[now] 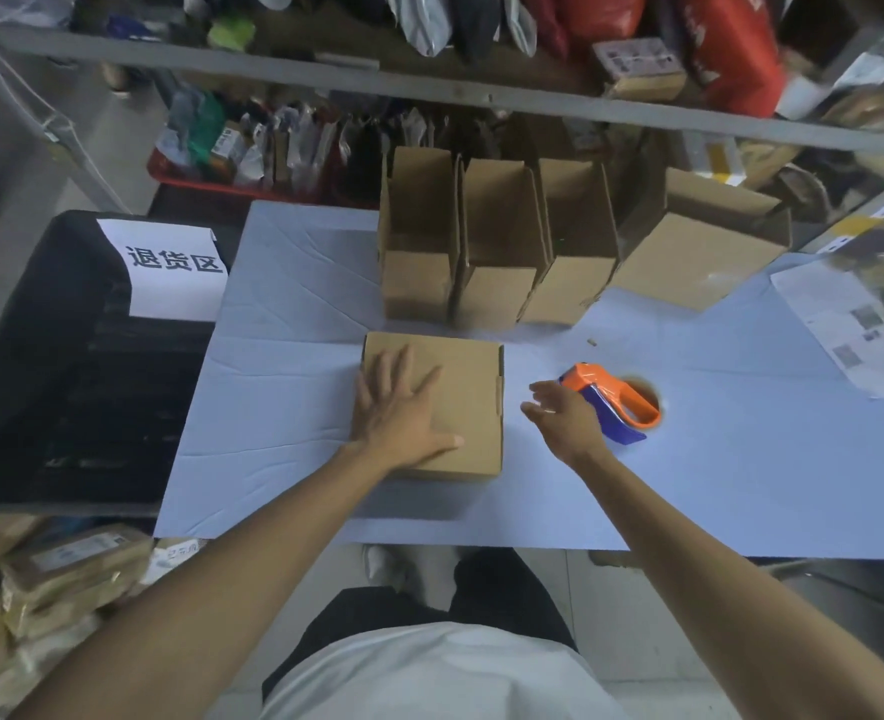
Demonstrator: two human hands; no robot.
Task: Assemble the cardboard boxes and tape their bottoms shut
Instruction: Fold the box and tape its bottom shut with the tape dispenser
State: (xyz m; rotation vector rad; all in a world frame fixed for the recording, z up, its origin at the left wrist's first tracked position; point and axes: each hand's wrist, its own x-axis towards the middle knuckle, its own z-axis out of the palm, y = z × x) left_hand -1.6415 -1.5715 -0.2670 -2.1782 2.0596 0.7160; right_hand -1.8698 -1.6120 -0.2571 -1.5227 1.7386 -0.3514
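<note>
A brown cardboard box [468, 387] lies on the light blue table [273, 387] with its folded flaps facing up. My left hand [401, 413] presses flat on its top, fingers spread. My right hand [562, 415] hovers just right of the box with its fingers loosely extended, holding nothing. An orange and blue tape dispenser [619, 402] lies on the table right behind that hand. Whether the hand touches it is unclear.
Several assembled open boxes [502, 241] stand in a row at the table's far side, with a larger one [699, 241] to their right. A black bin [66, 356] with a white label stands left. Printed papers [845, 324] lie at far right. Shelves hold packages behind.
</note>
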